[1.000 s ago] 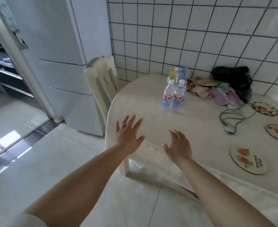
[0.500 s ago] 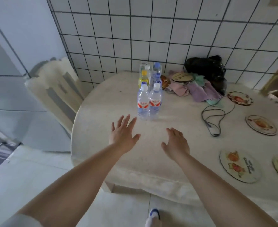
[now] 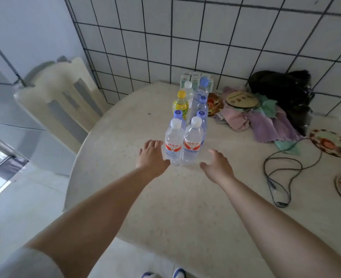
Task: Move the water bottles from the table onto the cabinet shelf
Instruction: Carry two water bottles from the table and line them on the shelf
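Two clear water bottles with white caps and red labels stand side by side on the round pale table (image 3: 185, 197): the left one (image 3: 173, 144) and the right one (image 3: 192, 142). Behind them stand several blue-capped bottles (image 3: 202, 109) and a yellow-capped drink bottle (image 3: 180, 104). My left hand (image 3: 151, 155) is open just left of the left bottle, fingers near its side. My right hand (image 3: 217, 164) is open just right of the right bottle, slightly apart from it. Neither hand holds anything. No cabinet shelf is in view.
A cream chair (image 3: 59, 97) stands at the table's left. Cloths (image 3: 266, 121), a black bag (image 3: 282, 87), small cartons (image 3: 195, 77) sit by the tiled wall. A black cable (image 3: 282, 173) and decorated round mats (image 3: 330, 143) lie at the right.
I have stepped closer to the table. Both hands have moved forward from the table's near part to either side of the two front bottles.
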